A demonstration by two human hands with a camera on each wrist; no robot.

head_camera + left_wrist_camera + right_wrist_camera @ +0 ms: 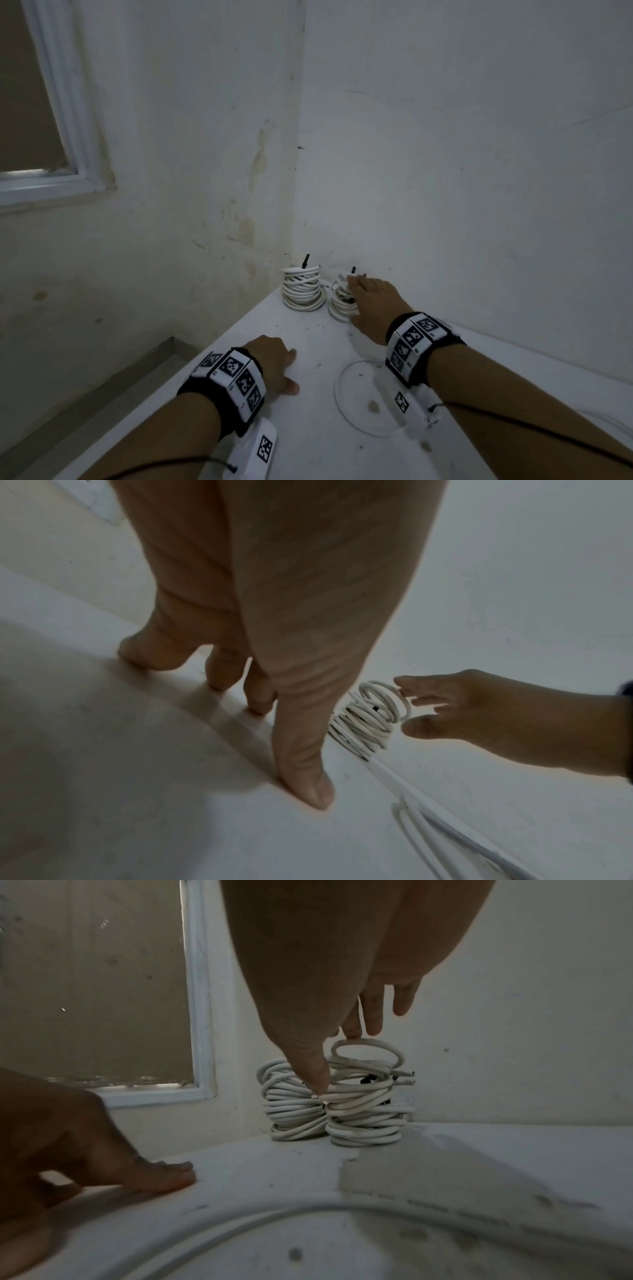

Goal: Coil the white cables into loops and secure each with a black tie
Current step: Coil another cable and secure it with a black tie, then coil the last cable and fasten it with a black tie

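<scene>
Two coiled white cable bundles stand in the table's far corner. The left bundle (303, 289) (291, 1104) carries a black tie (305, 260) sticking up. The right bundle (337, 303) (366, 721) (363, 1118) also has a black tie (353, 270). My right hand (370, 299) (462, 710) (308, 988) reaches to the right bundle with straight fingers, thumb against its side and a fingertip on its top loop. My left hand (277, 363) (274, 615) (85, 1137) rests with its fingertips on the white table (308, 342), holding nothing. A loose white cable (336, 390) (445, 829) (240, 1221) loops under my right wrist.
Two white walls meet right behind the bundles. A window (51, 120) is set in the left wall. The table's left edge (205, 346) drops off just beside my left hand, with floor below.
</scene>
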